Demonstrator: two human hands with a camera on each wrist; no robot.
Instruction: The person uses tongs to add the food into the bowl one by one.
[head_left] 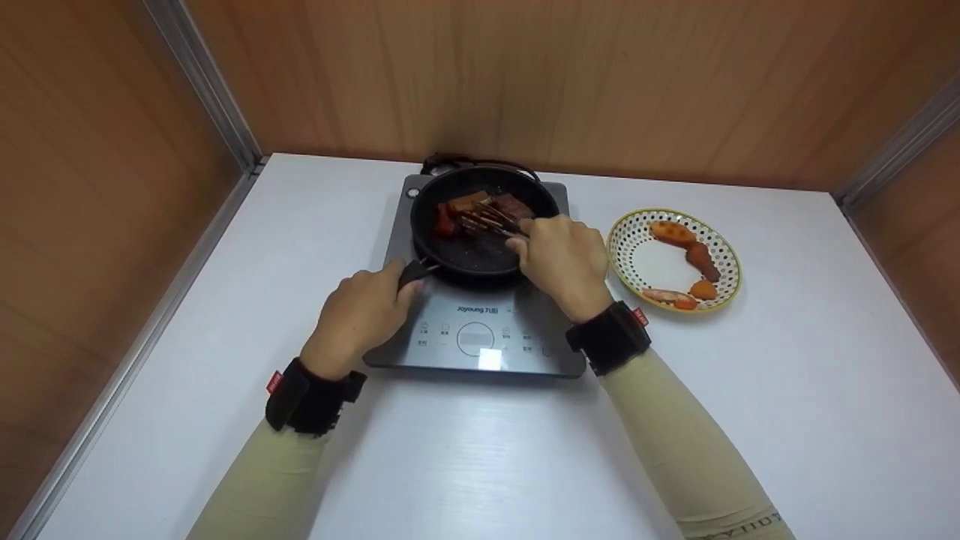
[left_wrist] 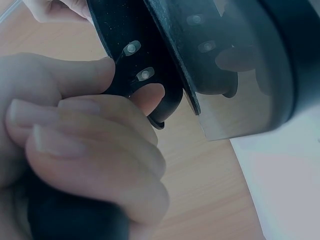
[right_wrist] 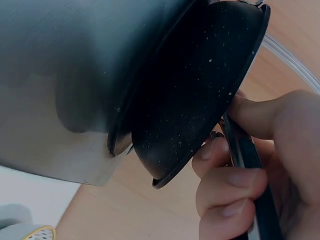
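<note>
My left hand (head_left: 364,311) grips the black handle (head_left: 415,273) of a frying pan (head_left: 480,259), which stands on an induction cooker (head_left: 476,360). My right hand (head_left: 562,259), above the pan's right rim, holds a metal utensil (head_left: 491,218) with a pronged or slotted head and a dark handle (right_wrist: 246,155). The utensil's head lies over the food in the pan, so its exact kind cannot be told. A red piece (head_left: 445,222), a light brown slab (head_left: 469,201) and a darker brown slab (head_left: 516,206) lie in the pan, partly hidden by the utensil.
To the right of the cooker stands a dotted plate (head_left: 637,264) with a yellow rim. It bears an orange-brown oval piece (head_left: 673,233), a drumstick (head_left: 703,262), a small orange piece (head_left: 703,289) and a shrimp (head_left: 667,297). A black cord (head_left: 510,165) lies behind the pan, near the wooden back wall (head_left: 525,82).
</note>
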